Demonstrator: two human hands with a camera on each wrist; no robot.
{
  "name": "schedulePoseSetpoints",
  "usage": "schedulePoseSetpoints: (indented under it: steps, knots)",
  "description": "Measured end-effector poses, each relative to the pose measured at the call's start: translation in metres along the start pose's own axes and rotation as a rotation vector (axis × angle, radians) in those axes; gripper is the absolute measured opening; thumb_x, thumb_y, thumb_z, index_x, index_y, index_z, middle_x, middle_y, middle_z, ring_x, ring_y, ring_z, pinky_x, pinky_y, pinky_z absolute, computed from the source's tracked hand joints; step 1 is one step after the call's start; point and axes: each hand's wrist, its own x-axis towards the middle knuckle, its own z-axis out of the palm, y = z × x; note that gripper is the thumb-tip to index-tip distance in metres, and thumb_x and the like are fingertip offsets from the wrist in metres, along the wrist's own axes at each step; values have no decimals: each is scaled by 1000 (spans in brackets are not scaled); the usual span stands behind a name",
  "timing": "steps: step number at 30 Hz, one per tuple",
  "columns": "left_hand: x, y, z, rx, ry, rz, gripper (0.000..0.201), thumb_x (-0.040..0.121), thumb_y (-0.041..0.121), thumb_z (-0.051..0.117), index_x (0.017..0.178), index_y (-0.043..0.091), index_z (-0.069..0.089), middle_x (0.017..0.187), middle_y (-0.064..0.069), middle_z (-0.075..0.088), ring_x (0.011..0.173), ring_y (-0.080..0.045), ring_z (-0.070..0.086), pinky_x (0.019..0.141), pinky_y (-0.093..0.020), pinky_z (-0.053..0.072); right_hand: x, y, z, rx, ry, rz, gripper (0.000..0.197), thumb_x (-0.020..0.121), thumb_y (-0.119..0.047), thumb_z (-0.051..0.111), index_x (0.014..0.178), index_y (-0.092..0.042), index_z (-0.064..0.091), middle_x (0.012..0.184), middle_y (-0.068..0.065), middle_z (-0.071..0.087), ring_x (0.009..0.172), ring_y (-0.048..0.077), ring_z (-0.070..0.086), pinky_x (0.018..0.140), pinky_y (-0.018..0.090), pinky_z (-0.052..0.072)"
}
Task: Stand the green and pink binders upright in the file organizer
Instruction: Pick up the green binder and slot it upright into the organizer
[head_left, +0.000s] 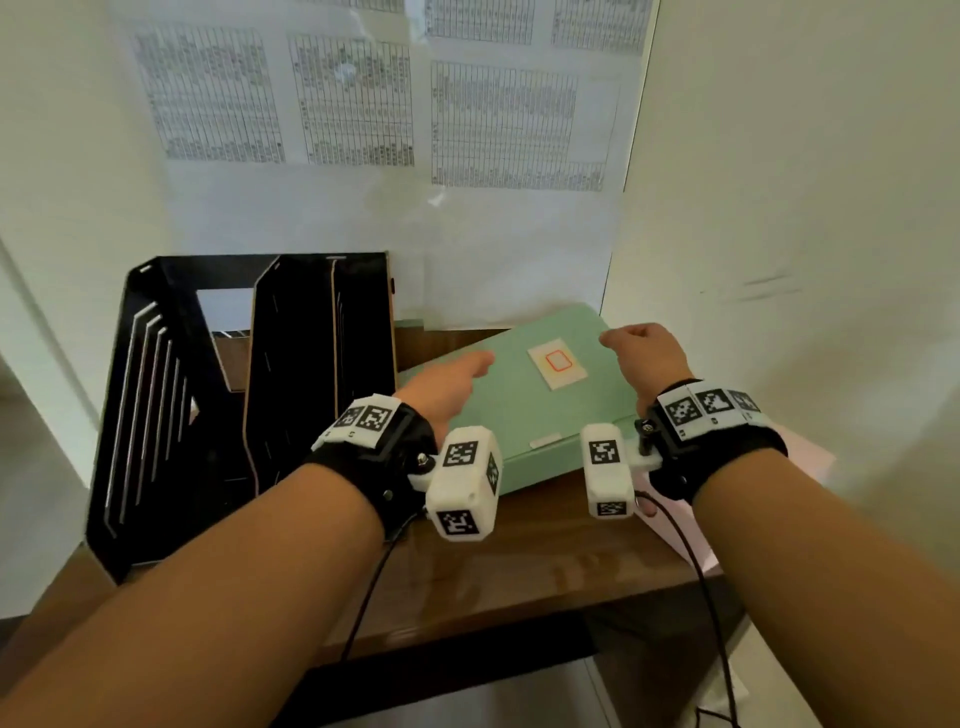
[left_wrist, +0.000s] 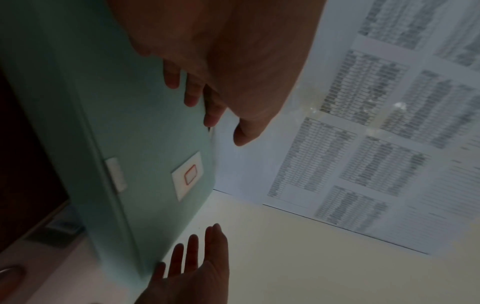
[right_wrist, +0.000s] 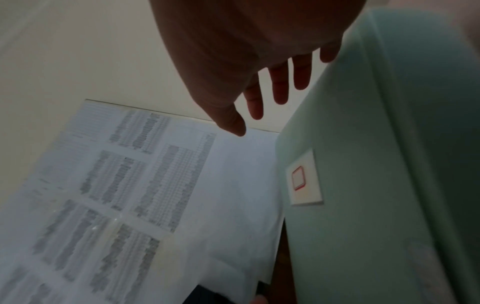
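Both hands, left hand (head_left: 445, 387) and right hand (head_left: 649, 353), hover spread and holding nothing over the flat green binder (head_left: 524, 410) beside the black file organizer (head_left: 171, 405).

The pink binder (head_left: 810, 457) lies mostly hidden beneath the green binder (head_left: 519, 410) and right wrist; the wall sheets' (head_left: 358, 98) print is blurred, perhaps tables.

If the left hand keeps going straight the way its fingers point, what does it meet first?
Probably nothing new: the left hand already lies on the green binder, fingers pointing across its cover toward the white label. Depth is unclear.
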Motion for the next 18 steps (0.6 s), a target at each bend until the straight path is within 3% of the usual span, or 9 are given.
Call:
schedulePoseSetpoints:
  steps: [2, 6, 10, 14, 18]
  knots:
    - [-1, -10, 6, 48, -38, -8, 44, 104, 31, 38, 144, 17, 46, 153, -3, 45, 143, -25, 37, 115, -38, 28, 6, 11, -5, -70, 14, 64, 54, 69, -45, 62, 117, -22, 61, 126, 10, 59, 113, 33, 56, 100, 47, 45]
    - [-2, -25, 14, -3, 24, -103, 56, 95, 41, 52, 144, 13, 49, 152, -3, 45, 142, -26, 39, 101, -32, 30, 12, 26, -13, -200, 11, 157, 63, 80, -40, 64, 137, -18, 49, 139, 17, 47, 122, 38, 50, 98, 41, 42]
    - [-6, -26, 20, -2, 51, -130, 62, 94, 42, 56, 146, 10, 46, 154, -12, 42, 144, -28, 36, 110, -36, 29, 12, 35, -19, -195, -39, 225, 72, 77, -42, 65, 139, -10, 45, 133, 19, 53, 116, 38, 54, 95, 43, 45]
    - [-5, -26, 16, 25, 45, -120, 57, 96, 41, 52, 145, 12, 47, 155, -12, 40, 145, -28, 34, 114, -37, 27, 10, 36, -20, -134, -88, 272, 60, 81, -38, 64, 127, -1, 53, 107, 13, 58, 92, 33, 57, 83, 39, 50]
    - [-10, -25, 15, 32, 46, -131, 55, 97, 41, 50, 145, 14, 47, 156, -13, 39, 145, -30, 33, 113, -37, 27, 4, 32, -28, -28, -167, 298, 36, 93, -28, 55, 120, -4, 53, 112, 18, 52, 88, 27, 52, 84, 38, 45]
